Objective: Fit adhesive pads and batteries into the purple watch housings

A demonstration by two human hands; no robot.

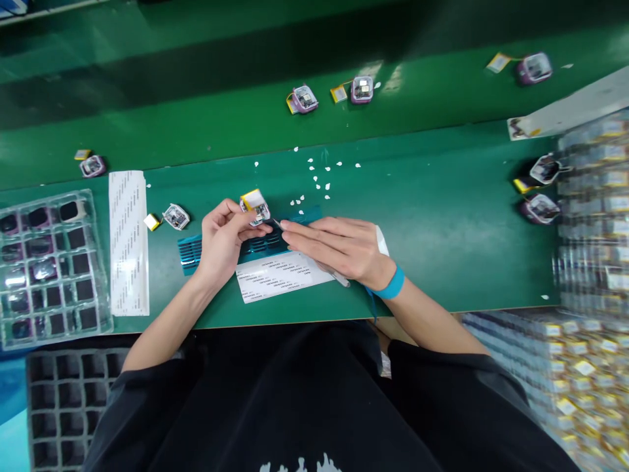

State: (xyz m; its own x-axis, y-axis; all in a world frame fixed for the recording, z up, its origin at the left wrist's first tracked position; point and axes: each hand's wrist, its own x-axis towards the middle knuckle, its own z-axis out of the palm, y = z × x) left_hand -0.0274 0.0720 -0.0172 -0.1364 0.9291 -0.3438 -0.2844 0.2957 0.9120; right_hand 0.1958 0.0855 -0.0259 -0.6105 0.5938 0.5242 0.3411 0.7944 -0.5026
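My left hand [222, 241] is closed around a small open watch case [261, 211], its thumb over the exposed electronics. A battery pouch [253, 198] with a yellow edge sits at the case's far side. Tweezers [341, 279] lie in my right hand [346, 246], their tip close to the near right corner of the case; the fingers hide most of their length. Below both hands are a teal strip sheet [190, 254] with dark slots and a white printed adhesive sheet [275, 280], partly covered by my right hand.
A clear tray [105, 295] of watch cases stands at left beside a white printed strip [128, 242]. Another open case [175, 216] lies nearby. Small white tabs [316, 178] dot the green bench [442, 229]. More cases [304, 98] sit on the ledge; stacked trays [594, 216] fill the right.
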